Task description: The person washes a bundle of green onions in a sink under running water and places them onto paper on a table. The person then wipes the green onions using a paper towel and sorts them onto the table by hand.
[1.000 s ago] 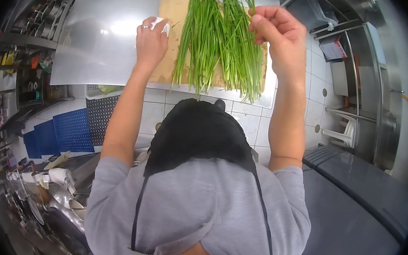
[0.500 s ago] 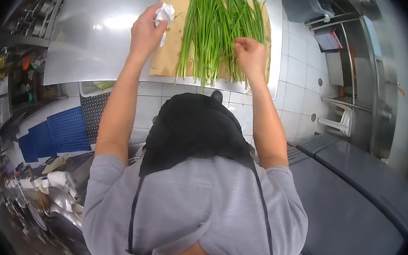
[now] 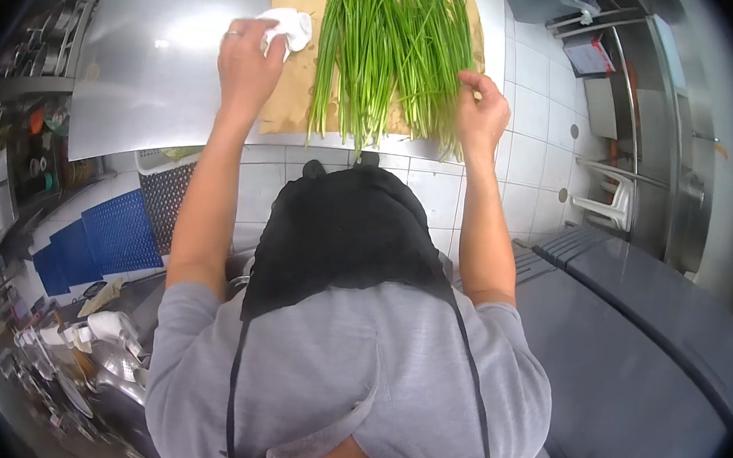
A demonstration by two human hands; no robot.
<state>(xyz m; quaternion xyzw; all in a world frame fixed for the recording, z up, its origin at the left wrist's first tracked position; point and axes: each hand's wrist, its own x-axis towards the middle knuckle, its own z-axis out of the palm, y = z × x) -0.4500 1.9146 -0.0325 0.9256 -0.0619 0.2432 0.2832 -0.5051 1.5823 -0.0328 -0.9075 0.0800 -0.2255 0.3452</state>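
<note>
Long green stalks (image 3: 390, 57) lie in a thick spread over brown paper (image 3: 290, 91) on a metal table (image 3: 150, 62). My left hand (image 3: 248, 66) holds a crumpled white cloth or tissue (image 3: 290, 29) between thumb and fingers, at the paper's left edge. At the right edge of the stalks is my right hand (image 3: 481, 113), thumb and fingertips drawn together near the outermost stalks. Whatever those fingertips may hold is too small to make out.
Grey flat-topped units (image 3: 627, 339) stand at the right, with a white plastic stool (image 3: 605, 197) beyond them. Blue perforated mats (image 3: 122, 229) and a dark perforated panel (image 3: 162, 202) are at the left. Ladles and pans (image 3: 115, 360) sit at the lower left.
My right hand came down from the top of the stalks, over them, then out to their right edge. My left hand has shifted slightly left with the white cloth or tissue.
</note>
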